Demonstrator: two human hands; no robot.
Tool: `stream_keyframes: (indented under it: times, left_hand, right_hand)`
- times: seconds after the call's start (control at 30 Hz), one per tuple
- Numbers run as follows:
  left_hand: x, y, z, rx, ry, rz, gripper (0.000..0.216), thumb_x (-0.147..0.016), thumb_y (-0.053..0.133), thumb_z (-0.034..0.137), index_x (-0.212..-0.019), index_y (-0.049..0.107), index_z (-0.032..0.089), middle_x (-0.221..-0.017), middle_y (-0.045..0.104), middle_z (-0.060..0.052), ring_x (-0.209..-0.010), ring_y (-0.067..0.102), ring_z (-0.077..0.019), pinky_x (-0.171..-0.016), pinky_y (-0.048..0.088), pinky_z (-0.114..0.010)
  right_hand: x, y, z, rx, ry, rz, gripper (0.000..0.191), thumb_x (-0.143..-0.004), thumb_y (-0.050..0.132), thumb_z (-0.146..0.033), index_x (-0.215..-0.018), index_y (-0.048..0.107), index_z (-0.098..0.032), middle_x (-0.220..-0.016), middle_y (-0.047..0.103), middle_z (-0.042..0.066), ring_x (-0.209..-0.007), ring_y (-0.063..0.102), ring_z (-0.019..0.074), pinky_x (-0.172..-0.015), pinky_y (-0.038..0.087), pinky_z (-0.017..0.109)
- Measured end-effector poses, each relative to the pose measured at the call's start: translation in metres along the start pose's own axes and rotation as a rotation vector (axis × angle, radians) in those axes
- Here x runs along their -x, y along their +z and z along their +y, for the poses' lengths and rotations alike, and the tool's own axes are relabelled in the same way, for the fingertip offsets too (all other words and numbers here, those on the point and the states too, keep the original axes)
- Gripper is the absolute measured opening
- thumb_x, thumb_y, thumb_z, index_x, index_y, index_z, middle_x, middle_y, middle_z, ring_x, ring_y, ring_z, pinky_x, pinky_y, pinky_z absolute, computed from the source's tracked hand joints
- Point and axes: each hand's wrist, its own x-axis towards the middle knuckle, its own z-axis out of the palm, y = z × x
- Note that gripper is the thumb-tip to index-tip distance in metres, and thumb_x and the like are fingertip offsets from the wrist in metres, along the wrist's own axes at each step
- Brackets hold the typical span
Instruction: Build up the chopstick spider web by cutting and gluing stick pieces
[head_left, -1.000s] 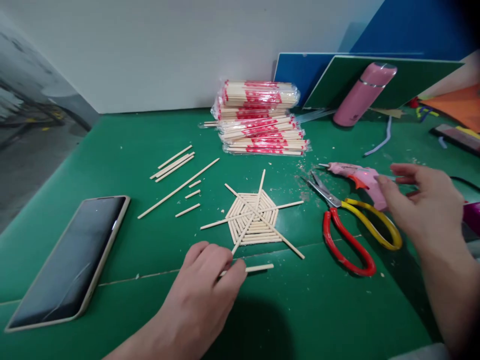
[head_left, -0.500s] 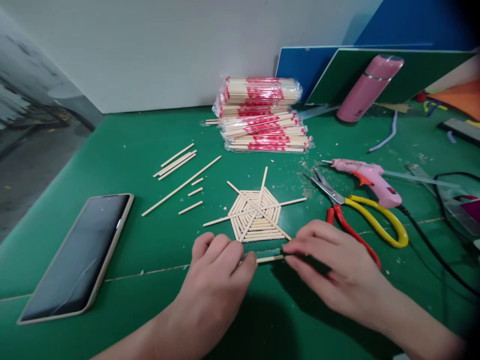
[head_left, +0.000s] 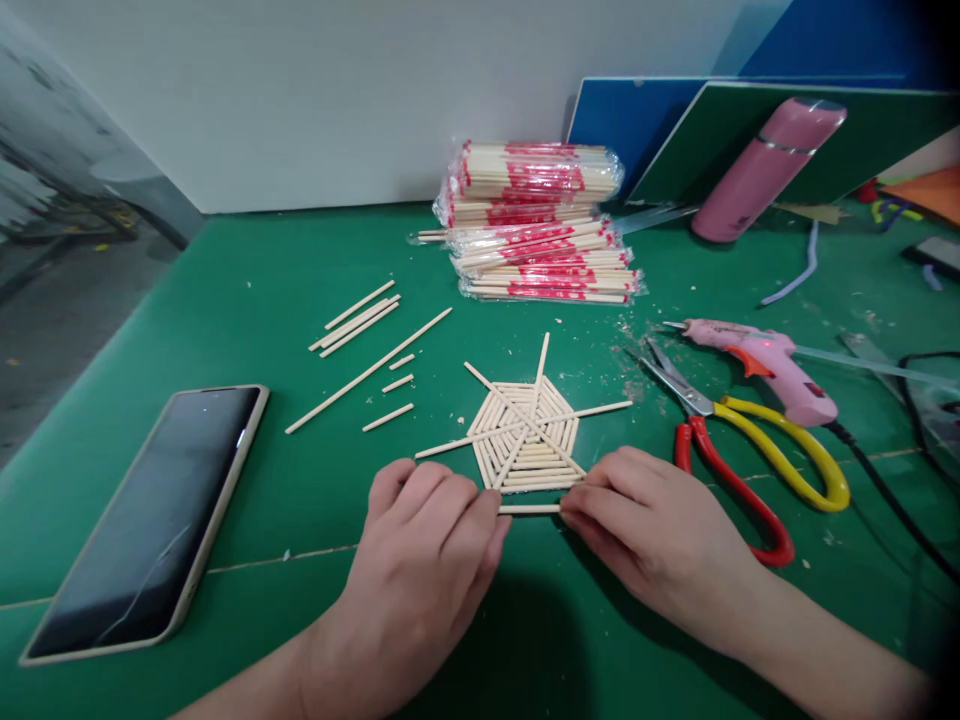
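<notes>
Between my two hands runs a short wooden stick (head_left: 529, 510), pinched at its left end by my left hand (head_left: 439, 560) and at its right end by my right hand (head_left: 652, 540). It lies level, just in front of the near edge of a web-shaped piece made of wooden sticks (head_left: 536, 478). That piece rests flat on the green table (head_left: 315, 620), with crossing spokes and several rings of short sticks between them. My fingers cover both ends of the held stick and the tip of the lower right spoke.
Loose sticks (head_left: 367, 372) lie on the left, beyond a phone (head_left: 146, 520). Bagged chopsticks (head_left: 544, 225) are piled at the back, near a leaning pink bottle (head_left: 769, 170). Scissors (head_left: 697, 402) with red and yellow handles and a pink glue gun (head_left: 757, 360) with a cord lie right.
My right hand has closed onto the stick's right end. The stick has come nearer to the web's front edge and lies more level. The view has shifted slightly.
</notes>
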Motion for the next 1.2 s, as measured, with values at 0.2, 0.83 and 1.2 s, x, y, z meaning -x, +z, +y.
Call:
stream_keyframes:
  times: [0.2,0.83,1.2]
  left_hand:
    - [0.007,0.009,-0.008,0.051,-0.031,-0.013,0.018,-0.084,0.041,0.017,-0.084,0.059,0.018,-0.071,0.057,0.000,-0.067,0.047,-0.0152,-0.073,0.031,-0.037]
    - [0.006,0.009,-0.012,0.141,-0.016,-0.056,0.010,-0.081,0.045,0.013,-0.084,0.055,0.015,-0.070,0.055,-0.001,-0.064,0.046,-0.0145,-0.062,0.035,-0.031]
    - [0.009,0.012,-0.014,0.097,-0.003,-0.032,0.013,-0.079,0.051,0.013,-0.091,0.054,0.012,-0.076,0.055,-0.003,-0.069,0.047,-0.0151,-0.066,0.038,-0.031]
  right_hand:
    - [0.000,0.006,0.002,0.037,0.008,0.014,0.018,-0.086,0.042,-0.022,-0.083,0.060,-0.021,-0.076,0.057,0.002,-0.070,0.049,0.0131,-0.060,0.036,0.026]
    - [0.001,0.001,0.005,-0.121,0.119,0.084,0.004,-0.080,0.051,-0.020,-0.079,0.056,-0.021,-0.077,0.056,0.001,-0.070,0.052,0.0120,-0.061,0.042,0.024]
    - [0.007,-0.006,0.014,-0.087,0.300,0.024,0.013,-0.075,0.055,-0.027,-0.086,0.055,-0.022,-0.080,0.054,0.001,-0.072,0.051,0.0142,-0.063,0.040,0.028]
